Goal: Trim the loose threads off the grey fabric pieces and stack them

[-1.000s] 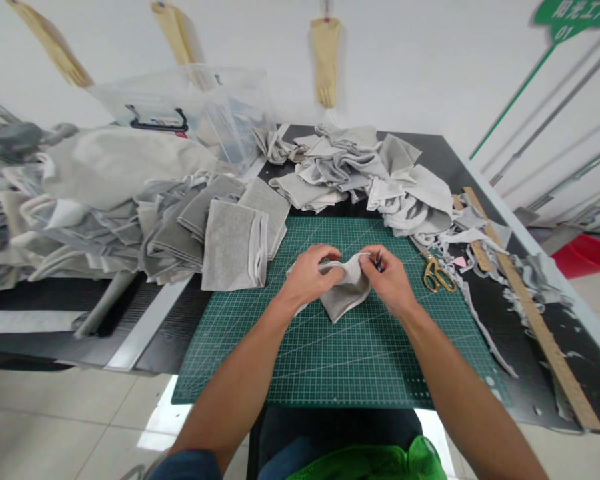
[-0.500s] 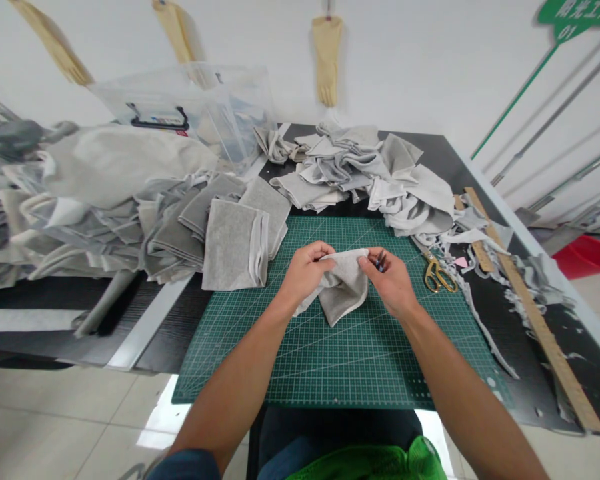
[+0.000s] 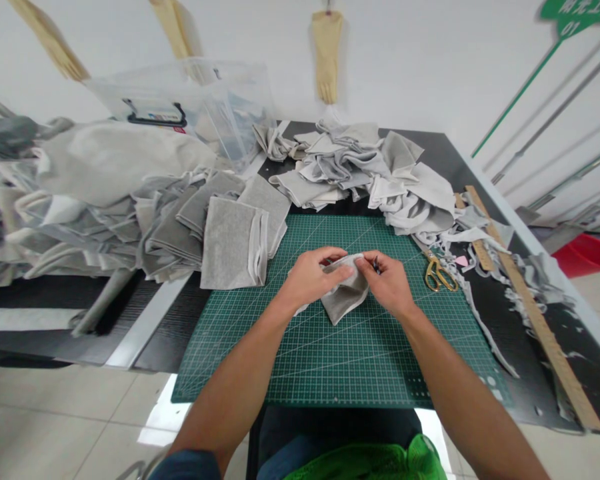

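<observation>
Over the middle of the green cutting mat (image 3: 350,367) I hold a small grey piece of cloth (image 3: 341,305) by its upper edge. My left hand (image 3: 316,275) is closed on the cloth, thumb on top and pointing right. Close beside it, my right hand (image 3: 387,280) pinches the cloth's top right corner. A small dark metal tool (image 3: 377,265) shows between the fingers of my right hand; its kind is hard to make out. The cloth's lower corner hangs down towards the mat.
Folded grey cloths (image 3: 234,243) lie at the mat's left edge, beside a large heap (image 3: 125,167). Another cloth pile (image 3: 350,160) is behind. Gold-handled scissors (image 3: 437,273), a wooden ruler (image 3: 540,320) and scraps (image 3: 545,280) lie right. A clear plastic box (image 3: 180,93) stands back left.
My left hand has slid right along the cloth's edge, closer to my right hand. Less of the cloth's top edge shows between them.
</observation>
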